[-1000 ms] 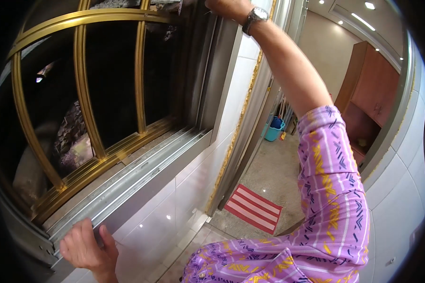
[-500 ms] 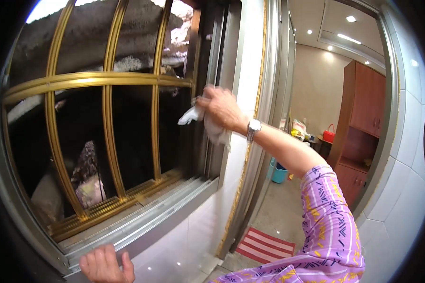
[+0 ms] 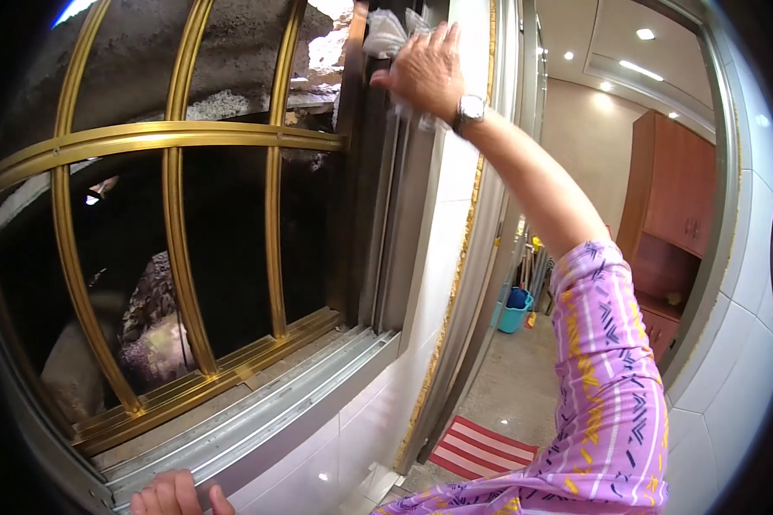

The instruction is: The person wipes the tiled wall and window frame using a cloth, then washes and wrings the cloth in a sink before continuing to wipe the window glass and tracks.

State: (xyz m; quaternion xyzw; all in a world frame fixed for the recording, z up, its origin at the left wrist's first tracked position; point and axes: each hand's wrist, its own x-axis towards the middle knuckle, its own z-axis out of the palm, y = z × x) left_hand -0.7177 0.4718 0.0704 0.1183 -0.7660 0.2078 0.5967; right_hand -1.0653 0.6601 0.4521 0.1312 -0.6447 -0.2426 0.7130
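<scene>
My right hand (image 3: 427, 73) is raised to the upper right side of the window, pressing a white cloth (image 3: 386, 35) against the metal window frame (image 3: 392, 206). Parts of the cloth stick out above and below the fingers. A watch (image 3: 471, 109) is on that wrist. At the lower left, my left hand (image 3: 178, 494) is curled at the inner edge of the aluminium window sill track (image 3: 292, 390). Its fingertips and thumb show; the rest is cut off by the lower edge, and nothing can be made out in it.
Gold bars (image 3: 176, 215) stand across the window opening. To the right, a doorway leads to a room with a reddish wooden cabinet (image 3: 661, 202), a teal bucket (image 3: 514, 313) and a red-and-white striped mat (image 3: 483, 447). White tiles (image 3: 734, 343) line the right wall.
My right hand has moved up along the window frame with the cloth, and the arm is stretched higher. My left hand sits slightly lower in the view.
</scene>
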